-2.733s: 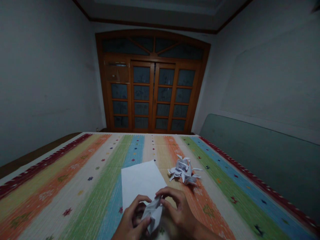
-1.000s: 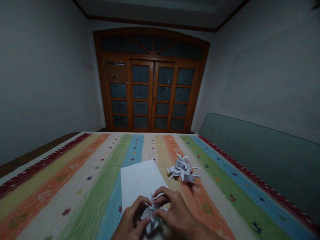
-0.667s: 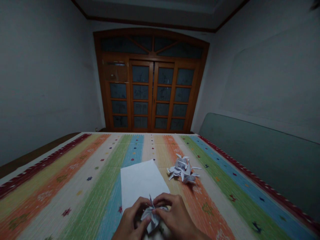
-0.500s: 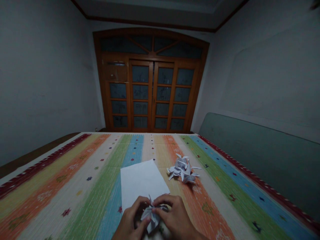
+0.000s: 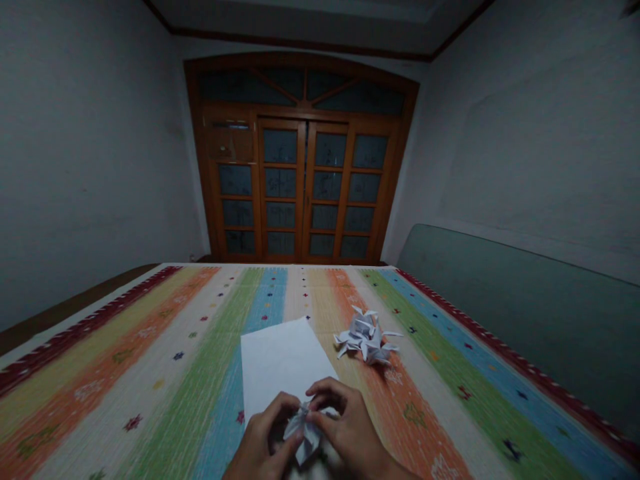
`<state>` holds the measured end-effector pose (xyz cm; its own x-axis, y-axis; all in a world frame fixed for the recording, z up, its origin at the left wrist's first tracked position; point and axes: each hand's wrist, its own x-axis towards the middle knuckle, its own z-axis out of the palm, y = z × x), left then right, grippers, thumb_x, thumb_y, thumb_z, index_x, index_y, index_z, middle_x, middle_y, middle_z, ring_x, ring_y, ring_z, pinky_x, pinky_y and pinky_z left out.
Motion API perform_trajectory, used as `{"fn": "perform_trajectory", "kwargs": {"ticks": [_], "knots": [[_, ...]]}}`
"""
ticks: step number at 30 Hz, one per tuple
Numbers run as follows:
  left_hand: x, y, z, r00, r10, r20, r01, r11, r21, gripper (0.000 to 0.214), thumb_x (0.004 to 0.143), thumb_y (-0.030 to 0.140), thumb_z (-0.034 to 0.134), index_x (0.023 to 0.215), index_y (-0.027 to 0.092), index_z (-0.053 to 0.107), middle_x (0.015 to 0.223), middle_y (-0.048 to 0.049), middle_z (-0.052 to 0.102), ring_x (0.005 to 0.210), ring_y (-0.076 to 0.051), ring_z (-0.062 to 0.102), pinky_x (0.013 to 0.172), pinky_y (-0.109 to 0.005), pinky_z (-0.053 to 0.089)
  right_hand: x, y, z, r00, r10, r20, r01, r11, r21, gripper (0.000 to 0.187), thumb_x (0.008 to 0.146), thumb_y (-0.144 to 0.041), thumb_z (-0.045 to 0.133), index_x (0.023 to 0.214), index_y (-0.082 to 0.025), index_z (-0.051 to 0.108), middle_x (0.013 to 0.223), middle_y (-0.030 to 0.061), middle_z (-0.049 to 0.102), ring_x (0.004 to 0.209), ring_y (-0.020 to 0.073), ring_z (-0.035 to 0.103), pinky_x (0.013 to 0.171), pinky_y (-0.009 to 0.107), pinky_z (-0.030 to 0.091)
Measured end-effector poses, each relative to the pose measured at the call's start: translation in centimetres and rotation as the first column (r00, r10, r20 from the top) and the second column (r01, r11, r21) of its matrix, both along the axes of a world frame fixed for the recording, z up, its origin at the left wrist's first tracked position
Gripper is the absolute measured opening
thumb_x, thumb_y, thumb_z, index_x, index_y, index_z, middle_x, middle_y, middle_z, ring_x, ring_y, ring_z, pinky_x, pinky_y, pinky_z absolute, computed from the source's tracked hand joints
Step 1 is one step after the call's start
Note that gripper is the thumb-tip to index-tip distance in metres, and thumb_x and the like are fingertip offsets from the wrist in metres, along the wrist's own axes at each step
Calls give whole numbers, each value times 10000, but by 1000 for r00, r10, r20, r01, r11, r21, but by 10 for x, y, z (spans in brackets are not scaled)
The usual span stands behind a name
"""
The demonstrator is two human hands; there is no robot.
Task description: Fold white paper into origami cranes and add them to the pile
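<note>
At the near edge of the bed, the left hand (image 5: 260,443) and the right hand (image 5: 350,427) are closing in on one small folded white paper piece (image 5: 304,435); the left fingers (image 5: 283,408) are curling around its left side, only slightly open, and are pinching it against the thumb; the right fingers (image 5: 330,390) are arching over it in a loose curve, with the fingertips pressing on its upper side and a small gap showing under the arch; the piece is sitting between the two hands, gripped by both, with its pointed lower end sticking out below them; just beyond the fingers, one flat white paper sheet (image 5: 283,360) is lying on the striped bedspread (image 5: 165,373), its near end partly hidden behind the hands; to the right of that sheet, nearly touching its edge, one cluster of folded white paper figures (image 5: 367,339) is sitting, though how many figures it holds is too tangled to count; farther off, one pair of glazed wooden doors (image 5: 303,193) is standing at the end of the room, and one grey-green panel (image 5: 520,313) is leaning along the right wall
</note>
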<state>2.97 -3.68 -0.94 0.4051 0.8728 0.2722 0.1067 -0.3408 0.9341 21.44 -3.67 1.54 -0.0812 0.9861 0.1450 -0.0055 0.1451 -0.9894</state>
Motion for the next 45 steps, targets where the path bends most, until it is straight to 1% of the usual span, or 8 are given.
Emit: {"fn": "perform_trajectory", "kwargs": {"ticks": [10,16,25,28,31,36,41,45], "knots": [[2,-3,-1,998,0,61,1,1000,-30,259,935,456,682,1077,246,635,882,-25,696,735,-196,626,666,-275,486,1,1,1,994,69,83,-74,995,61,273,719,-247,783,983,-176,776,783,40,734,754,203,693,685,286,541],[0,-1,-3,998,-53,23,53,999,-8,281,953,454,645,1095,213,621,945,-64,709,837,-225,643,760,-319,497,4,3,-3,981,24,192,-34,998,52,98,749,-240,794,813,-176,831,814,83,798,809,237,738,781,336,559],[3,0,-9,998,-55,34,56,998,-12,267,966,452,639,1120,238,593,860,-11,674,649,-154,566,589,-256,418,3,3,-6,975,-25,221,-23,978,210,181,842,-328,767,758,-172,806,773,86,764,758,221,713,704,306,523],[2,1,-9,998,-51,32,51,999,-9,271,956,459,654,1095,233,599,872,-18,679,700,-171,588,613,-265,423,4,4,-7,977,22,212,-57,986,157,119,827,-277,762,852,-172,812,822,86,768,800,232,717,742,322,533],[0,1,-7,998,-50,34,51,999,-20,298,951,485,654,1084,225,593,906,-35,686,766,-196,618,666,-287,438,7,6,-5,984,61,169,-79,992,100,228,804,-223,745,1023,-183,794,909,81,766,884,242,713,821,350,534],[-2,1,-2,989,-116,90,123,990,-75,408,933,556,656,1159,232,558,976,-67,714,883,-242,649,773,-342,454,15,12,5,968,156,194,-179,979,103,84,803,-212,704,842,-177,771,853,53,721,850,207,659,774,318,494],[0,0,4,953,-182,243,225,962,-158,499,871,647,695,1127,243,551,891,-32,688,688,-156,587,623,-254,411,25,26,12,909,416,21,-417,909,14,199,764,-361,773,769,-179,693,685,-27,605,644,137,555,654,271,435],[1,4,4,925,-193,326,276,933,-231,533,825,663,735,1110,260,533,868,-4,661,492,-66,428,449,-164,291,32,34,15,862,507,-22,-506,862,28,289,751,-445,780,760,-183,657,713,-19,609,653,140,560,675,278,453]]}}
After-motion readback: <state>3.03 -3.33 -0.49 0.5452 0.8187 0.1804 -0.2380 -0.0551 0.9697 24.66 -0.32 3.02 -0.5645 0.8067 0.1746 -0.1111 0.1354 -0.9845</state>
